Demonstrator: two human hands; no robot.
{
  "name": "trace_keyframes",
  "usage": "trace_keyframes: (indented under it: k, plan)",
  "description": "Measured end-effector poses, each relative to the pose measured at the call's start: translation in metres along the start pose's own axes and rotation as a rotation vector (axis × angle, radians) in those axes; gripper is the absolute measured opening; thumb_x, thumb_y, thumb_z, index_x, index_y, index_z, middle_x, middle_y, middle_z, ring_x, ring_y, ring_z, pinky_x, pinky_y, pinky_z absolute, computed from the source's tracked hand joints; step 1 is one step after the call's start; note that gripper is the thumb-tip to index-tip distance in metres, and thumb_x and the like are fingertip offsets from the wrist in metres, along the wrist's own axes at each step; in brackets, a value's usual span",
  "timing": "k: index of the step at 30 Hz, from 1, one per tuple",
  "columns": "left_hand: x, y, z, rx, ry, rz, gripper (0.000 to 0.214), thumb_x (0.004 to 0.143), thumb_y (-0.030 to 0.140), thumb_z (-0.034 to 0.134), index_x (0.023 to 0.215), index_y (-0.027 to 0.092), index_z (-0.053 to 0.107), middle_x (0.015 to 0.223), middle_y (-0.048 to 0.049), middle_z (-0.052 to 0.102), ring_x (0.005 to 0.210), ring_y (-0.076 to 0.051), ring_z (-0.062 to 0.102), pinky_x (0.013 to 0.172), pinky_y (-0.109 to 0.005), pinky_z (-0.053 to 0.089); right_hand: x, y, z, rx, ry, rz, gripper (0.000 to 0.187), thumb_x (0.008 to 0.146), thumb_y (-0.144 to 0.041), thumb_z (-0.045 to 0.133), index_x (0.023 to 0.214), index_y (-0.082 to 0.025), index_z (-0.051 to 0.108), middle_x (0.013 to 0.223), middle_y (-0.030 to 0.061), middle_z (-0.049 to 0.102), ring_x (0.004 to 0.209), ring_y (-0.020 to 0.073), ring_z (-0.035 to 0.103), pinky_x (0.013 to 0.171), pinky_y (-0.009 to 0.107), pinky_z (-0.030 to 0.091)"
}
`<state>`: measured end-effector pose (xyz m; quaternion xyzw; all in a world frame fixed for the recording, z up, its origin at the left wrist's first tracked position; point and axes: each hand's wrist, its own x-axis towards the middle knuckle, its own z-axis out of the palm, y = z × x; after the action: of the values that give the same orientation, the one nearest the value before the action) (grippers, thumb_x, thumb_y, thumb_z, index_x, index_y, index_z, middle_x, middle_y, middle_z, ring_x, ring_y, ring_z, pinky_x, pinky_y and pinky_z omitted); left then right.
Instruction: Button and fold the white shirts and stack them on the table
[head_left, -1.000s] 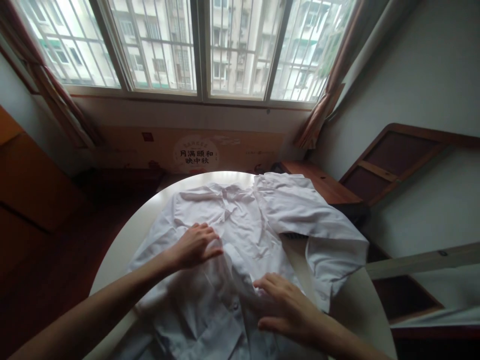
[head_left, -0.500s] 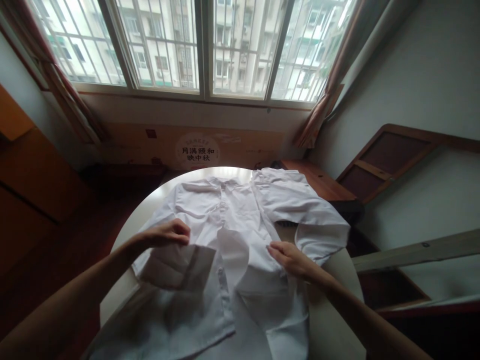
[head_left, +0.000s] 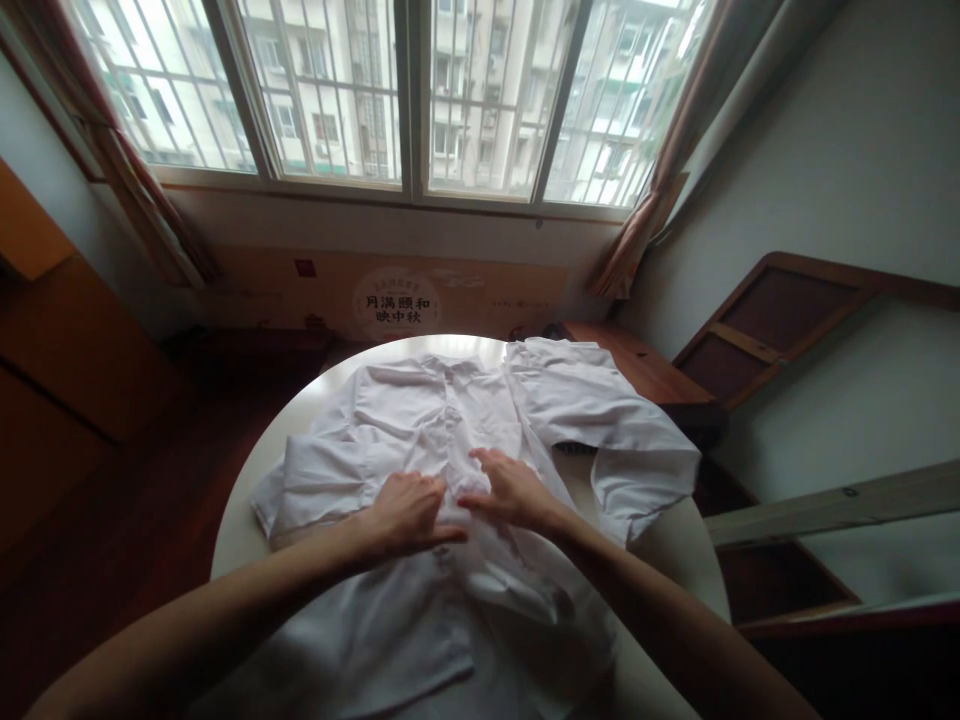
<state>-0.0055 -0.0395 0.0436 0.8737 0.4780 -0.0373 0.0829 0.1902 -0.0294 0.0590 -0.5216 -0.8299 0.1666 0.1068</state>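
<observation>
A white button-up shirt [head_left: 397, 395] lies spread on a round pale table [head_left: 259, 435], its front placket running down the middle and its lower part creased. My left hand [head_left: 409, 508] rests on the middle of the shirt with its thumb stretched out to the right. Close by on the right, my right hand [head_left: 514, 488] has its fingers and thumb apart over the cloth near the placket. Neither hand grips the fabric. One sleeve [head_left: 319, 480] lies folded at the left; the other sleeve [head_left: 649, 450] bends outward at the right, over the table's edge.
Behind the table stands a low brown wooden desk [head_left: 637, 360]. A light wooden bar [head_left: 832, 500] and a brown wooden frame [head_left: 765, 325] are at the right. Orange cabinets [head_left: 67, 350] stand at the left, and a barred window with curtains is at the back.
Both hands have let go of the cloth and come together at the shirt's middle. The left sleeve, lifted and folded near my left hand before, now lies flatter on the left.
</observation>
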Motion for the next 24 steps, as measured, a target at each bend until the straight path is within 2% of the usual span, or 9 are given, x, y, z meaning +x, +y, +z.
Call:
trace_keyframes:
  k: [3,6,9,10,12,14,16,20,24]
  plan:
    - [-0.004,0.003,0.016,0.029,-0.006,0.025,0.024,0.088,0.034,0.045,0.087,0.014,0.058,0.080,-0.0128,0.065,0.072,-0.024,0.063,0.063,-0.032,0.044,-0.002,-0.001,0.006,0.031,-0.078,-0.006,0.015,0.074,-0.020,0.057,0.085,-0.017,0.066,0.074,0.0046,0.066,0.072,0.0184,0.060,0.063,0.024,0.037]
    - [-0.014,-0.009,0.001,-0.094,-0.046,0.172,0.015,0.087,0.020,0.042,0.080,0.016,0.054,0.074,-0.0071,0.063,0.066,-0.019,0.059,0.060,-0.027,0.040,-0.014,-0.001,-0.011,0.139,0.136,0.057,0.014,0.071,-0.015,0.053,0.079,-0.018,0.063,0.065,0.0008,0.061,0.062,0.0143,0.055,0.059,0.023,0.034]
    - [-0.022,-0.019,-0.024,-0.381,-0.122,0.383,0.017,0.090,0.026,0.041,0.080,0.018,0.052,0.075,-0.0012,0.060,0.064,-0.013,0.054,0.058,-0.022,0.038,-0.022,0.000,-0.031,0.216,0.294,0.053,0.016,0.072,-0.017,0.052,0.083,-0.019,0.063,0.063,-0.0012,0.057,0.058,0.0127,0.050,0.058,0.023,0.034]
    - [-0.022,-0.020,-0.028,-0.438,-0.152,0.420,0.019,0.091,0.028,0.039,0.082,0.019,0.052,0.075,-0.0005,0.059,0.064,-0.012,0.053,0.058,-0.021,0.038,-0.022,0.000,-0.033,0.230,0.261,0.015,0.017,0.072,-0.016,0.052,0.084,-0.018,0.063,0.063,-0.0015,0.057,0.058,0.0124,0.050,0.058,0.022,0.035]
    - [-0.021,-0.018,-0.027,-0.406,-0.155,0.375,0.022,0.092,0.036,0.041,0.085,0.019,0.053,0.079,-0.0018,0.060,0.067,-0.014,0.055,0.059,-0.022,0.038,-0.020,-0.001,-0.030,0.240,0.054,-0.101,0.018,0.073,-0.016,0.053,0.086,-0.018,0.065,0.066,-0.0016,0.059,0.060,0.0120,0.051,0.058,0.022,0.036]
    - [-0.018,-0.015,-0.015,-0.256,-0.090,0.233,0.031,0.088,0.048,0.047,0.093,0.018,0.054,0.084,-0.0050,0.062,0.071,-0.019,0.059,0.061,-0.026,0.039,-0.018,-0.002,-0.018,0.220,-0.188,-0.228,0.018,0.075,-0.019,0.056,0.091,-0.018,0.066,0.073,-0.0001,0.063,0.066,0.0132,0.055,0.063,0.022,0.038]
    - [-0.015,-0.010,0.001,-0.144,-0.044,0.175,0.038,0.083,0.053,0.054,0.100,0.019,0.053,0.088,-0.0068,0.064,0.074,-0.022,0.062,0.061,-0.027,0.041,-0.017,-0.001,-0.002,0.198,-0.325,-0.320,0.021,0.079,-0.029,0.060,0.096,-0.018,0.066,0.084,0.0030,0.066,0.077,0.0161,0.058,0.070,0.024,0.040]
    - [-0.010,-0.003,0.019,-0.064,-0.068,0.293,0.016,0.088,0.032,0.049,0.090,0.018,0.057,0.082,-0.0066,0.066,0.068,-0.020,0.063,0.056,-0.026,0.040,-0.013,0.007,0.018,0.271,-0.369,-0.261,0.029,0.088,-0.042,0.049,0.090,-0.017,0.064,0.084,0.0035,0.066,0.076,0.0155,0.058,0.066,0.024,0.041]
    - [-0.011,0.002,0.021,-0.030,-0.054,0.314,0.017,0.087,0.020,0.042,0.081,0.016,0.057,0.074,-0.0074,0.065,0.060,-0.019,0.061,0.052,-0.027,0.038,0.015,0.014,0.020,0.262,-0.152,-0.020,0.030,0.089,-0.042,0.048,0.085,-0.017,0.062,0.080,0.0034,0.066,0.072,0.0152,0.059,0.064,0.024,0.040]
